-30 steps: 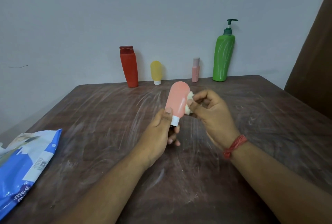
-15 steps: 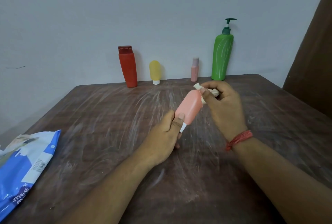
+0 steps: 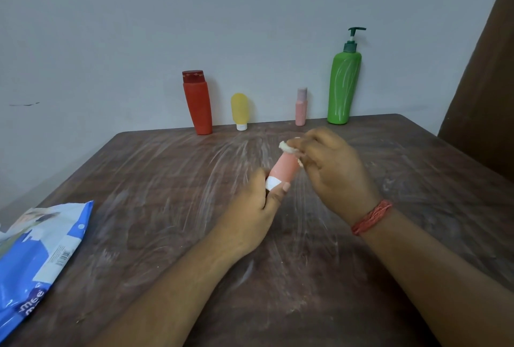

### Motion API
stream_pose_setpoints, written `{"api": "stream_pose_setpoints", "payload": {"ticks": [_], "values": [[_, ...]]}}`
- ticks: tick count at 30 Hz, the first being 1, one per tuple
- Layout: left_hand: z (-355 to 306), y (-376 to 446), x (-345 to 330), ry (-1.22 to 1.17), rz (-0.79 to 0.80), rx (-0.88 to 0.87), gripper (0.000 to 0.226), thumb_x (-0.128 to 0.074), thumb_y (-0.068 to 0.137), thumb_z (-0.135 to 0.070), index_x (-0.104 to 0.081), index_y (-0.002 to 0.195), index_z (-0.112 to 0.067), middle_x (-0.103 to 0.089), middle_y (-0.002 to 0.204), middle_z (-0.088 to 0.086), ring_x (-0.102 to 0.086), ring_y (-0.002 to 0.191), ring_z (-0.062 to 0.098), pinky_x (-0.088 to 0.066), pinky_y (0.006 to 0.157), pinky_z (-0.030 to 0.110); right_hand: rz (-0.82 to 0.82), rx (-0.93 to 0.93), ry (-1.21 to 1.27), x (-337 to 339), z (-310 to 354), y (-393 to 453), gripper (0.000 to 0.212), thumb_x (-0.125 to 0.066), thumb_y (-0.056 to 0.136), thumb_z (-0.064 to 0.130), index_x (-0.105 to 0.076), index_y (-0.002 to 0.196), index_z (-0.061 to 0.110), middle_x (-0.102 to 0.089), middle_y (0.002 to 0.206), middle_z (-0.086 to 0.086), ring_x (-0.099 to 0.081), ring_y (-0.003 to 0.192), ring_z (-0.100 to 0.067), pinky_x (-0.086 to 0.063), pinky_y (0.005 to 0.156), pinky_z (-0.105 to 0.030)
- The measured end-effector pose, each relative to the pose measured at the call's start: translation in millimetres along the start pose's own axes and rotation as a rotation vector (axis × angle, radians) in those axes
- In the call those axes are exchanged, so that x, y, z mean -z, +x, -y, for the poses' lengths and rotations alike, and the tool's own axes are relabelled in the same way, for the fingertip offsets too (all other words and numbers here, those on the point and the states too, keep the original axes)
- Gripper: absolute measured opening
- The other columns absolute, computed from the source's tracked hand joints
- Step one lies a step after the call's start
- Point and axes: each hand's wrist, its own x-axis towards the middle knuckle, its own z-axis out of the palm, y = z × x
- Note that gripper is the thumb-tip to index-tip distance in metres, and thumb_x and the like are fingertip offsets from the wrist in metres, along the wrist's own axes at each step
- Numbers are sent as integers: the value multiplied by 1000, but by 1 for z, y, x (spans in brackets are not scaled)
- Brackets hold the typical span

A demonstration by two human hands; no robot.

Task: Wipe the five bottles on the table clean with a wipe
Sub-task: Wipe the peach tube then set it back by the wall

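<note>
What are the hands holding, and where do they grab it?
The left hand pinches the pink bottle at its white cap end. The right hand holds a wipe on its top.

Plain home room, scuffed wooden table (image 3: 167,180) against bare wall (image 3: 139,27), toiletry bottles (image 3: 343,88), wipes pack (image 3: 41,257)

The table (image 3: 167,193) looks like dark wood, matt and streaked with whitish smears. The green pump bottle (image 3: 343,88) is glossy plastic; the red bottle (image 3: 198,104) looks matt plastic. The blue packet (image 3: 39,257) is shiny plastic film. The wipe (image 3: 286,148) is soft white cloth
</note>
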Motion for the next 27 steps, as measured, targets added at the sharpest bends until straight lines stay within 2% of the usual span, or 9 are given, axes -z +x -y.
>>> {"api": "stream_pose_setpoints", "payload": {"ticks": [3,6,8,11,14,19,20,23,27], "values": [[3,1,0,-67,-5,5,30,-40,100,-58,-41,122,-38,-60,91,-15,-61,72,-5,-44,59,14,99,201,9,-4,11,-3,29,-65,86,0,-73,111,12,-65,101,-4,-59,94,-18,-50,80,-28],[5,2,3,-78,-15,-1,20,-45,103,-50,-44,119,-38,-62,92,-14,-61,72,-7,-44,61,10,150,287,-2,-6,12,-2,25,-70,86,-1,-75,108,10,-65,98,-4,-61,89,-21,-54,73,-36],[5,3,4,-56,-26,14,16,-45,103,-51,-43,115,-41,-61,88,-12,-62,70,-2,-45,58,16,132,270,-12,-5,10,-2,21,-69,87,1,-75,106,9,-65,96,-6,-62,88,-23,-54,71,-39],[2,3,2,20,-11,9,15,-42,104,-50,-41,113,-39,-58,83,-9,-60,66,9,-49,54,27,-4,101,-41,2,2,0,19,-67,89,1,-74,105,6,-65,97,-7,-63,90,-25,-54,74,-42],[1,2,-3,50,-14,-21,13,-43,104,-49,-41,110,-38,-57,80,-8,-55,63,6,-48,54,30,-79,1,-27,7,-3,1,20,-65,89,1,-74,106,5,-64,96,-7,-62,89,-23,-55,75,-42],[3,3,2,-24,-56,-14,22,-44,103,-46,-48,121,-33,-64,99,-11,-62,87,3,-55,78,37,146,255,-25,-5,16,-3,19,-61,92,9,-74,106,11,-62,95,-6,-59,85,-24,-53,67,-38],[4,4,3,-13,-60,-12,24,-44,103,-47,-48,122,-32,-64,99,-11,-61,87,1,-55,77,34,134,237,-38,-6,16,-1,19,-59,93,11,-74,105,11,-62,94,-6,-59,83,-24,-53,66,-38],[6,4,2,75,-61,-38,20,-42,103,-49,-43,116,-34,-58,84,-9,-55,70,1,-42,54,21,2,56,-35,-2,4,3,21,-59,93,12,-74,107,11,-61,94,-5,-60,84,-20,-53,71,-33],[2,3,-2,158,-50,-76,19,-40,102,-51,-40,113,-35,-53,80,-11,-52,62,6,-37,52,21,-101,-157,17,4,-14,1,22,-64,92,7,-74,112,12,-56,96,2,-49,84,-1,-37,74,-6]]}}
